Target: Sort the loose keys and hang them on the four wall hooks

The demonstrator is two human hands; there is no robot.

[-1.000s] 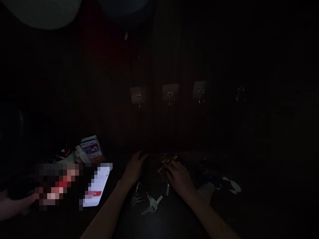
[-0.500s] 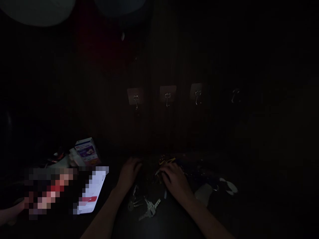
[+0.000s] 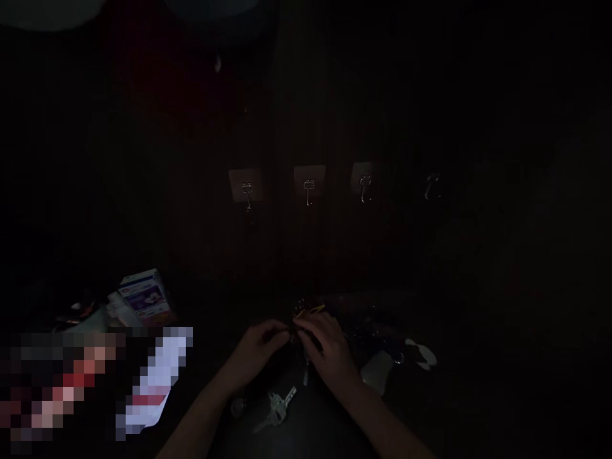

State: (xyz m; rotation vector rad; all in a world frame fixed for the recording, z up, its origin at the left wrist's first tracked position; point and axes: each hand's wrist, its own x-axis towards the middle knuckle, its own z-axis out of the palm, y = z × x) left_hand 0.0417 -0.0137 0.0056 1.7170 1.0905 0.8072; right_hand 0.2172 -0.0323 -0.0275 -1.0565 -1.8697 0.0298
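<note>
Head-worn camera, facing forward and down, close above the left hand (image 3: 258, 350), right hand (image 3: 329, 350), dark wall (image 3: 306, 95) ahead

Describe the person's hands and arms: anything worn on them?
The left hand and right hand are bare, with no gloves. The left forearm and right forearm show no sleeve or cable up to the frame edge. It's too dark to rule out rings or other small items.

This is a dim domestic room, most likely a home, though which room cannot be told. 4 adhesive wall hooks (image 3: 309, 191) line a dark wood-panelled wall (image 3: 306, 95), above a dark counter (image 3: 296, 437) carrying loose keys (image 3: 277, 408) and a printed carton (image 3: 141, 296).
</note>
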